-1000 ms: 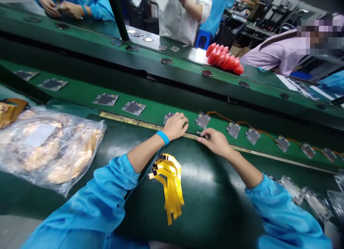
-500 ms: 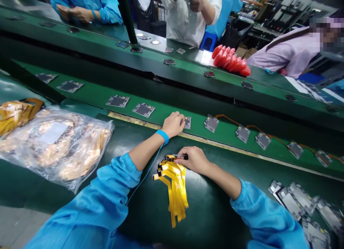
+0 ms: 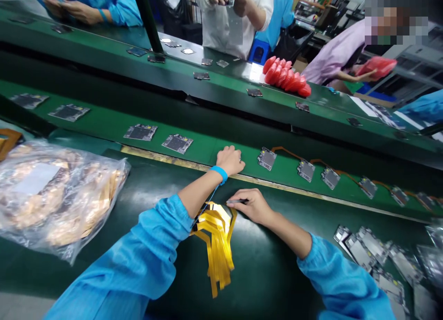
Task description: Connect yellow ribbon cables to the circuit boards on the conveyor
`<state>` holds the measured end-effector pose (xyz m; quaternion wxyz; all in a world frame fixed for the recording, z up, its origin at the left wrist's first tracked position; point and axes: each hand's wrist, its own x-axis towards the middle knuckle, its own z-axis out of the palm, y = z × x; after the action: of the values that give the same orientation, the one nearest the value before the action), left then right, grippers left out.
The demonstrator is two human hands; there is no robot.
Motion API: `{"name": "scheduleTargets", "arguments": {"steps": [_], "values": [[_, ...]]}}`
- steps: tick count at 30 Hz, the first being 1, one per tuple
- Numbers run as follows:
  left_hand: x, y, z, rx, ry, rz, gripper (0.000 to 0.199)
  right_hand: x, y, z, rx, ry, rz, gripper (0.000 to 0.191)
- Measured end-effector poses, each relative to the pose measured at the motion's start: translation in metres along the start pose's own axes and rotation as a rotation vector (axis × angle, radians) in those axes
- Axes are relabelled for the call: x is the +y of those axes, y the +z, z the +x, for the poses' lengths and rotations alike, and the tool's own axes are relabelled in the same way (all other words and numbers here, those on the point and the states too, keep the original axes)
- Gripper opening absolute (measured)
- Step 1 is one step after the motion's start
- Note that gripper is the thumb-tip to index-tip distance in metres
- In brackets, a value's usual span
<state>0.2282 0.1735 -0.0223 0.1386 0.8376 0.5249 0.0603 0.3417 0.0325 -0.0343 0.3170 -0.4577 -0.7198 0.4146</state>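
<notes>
On the green belt, my left hand, with a blue wrist strap, has its fingers curled down over a circuit board that it almost wholly covers. My right hand is closed in a pinch on slim, dark tweezers, their tips pointing left. Below them lies a fanned bunch of yellow flex cables on the dark green bench. One flex cable stands out from the bunch, rising to just under my right fingertips; whether it is gripped cannot be made out.
Circuit boards lie left along the belt; several to the right carry orange cables. A clear bag of flex cables sits left, stacked metal-cased boards right. Across the line are people and red bundles.
My left hand has shifted right over the board, which was partly visible beside it. One flex cable now lifts from the bunch beside my right hand. The view has turned slightly.
</notes>
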Motion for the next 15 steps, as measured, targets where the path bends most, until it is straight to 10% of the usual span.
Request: {"name": "scheduleTargets", "arguments": {"steps": [15], "values": [[0.003,0.005,-0.001,0.030,0.070,-0.007,0.019,0.049,-0.082,0.027,0.321,0.289,-0.189,0.028]]}}
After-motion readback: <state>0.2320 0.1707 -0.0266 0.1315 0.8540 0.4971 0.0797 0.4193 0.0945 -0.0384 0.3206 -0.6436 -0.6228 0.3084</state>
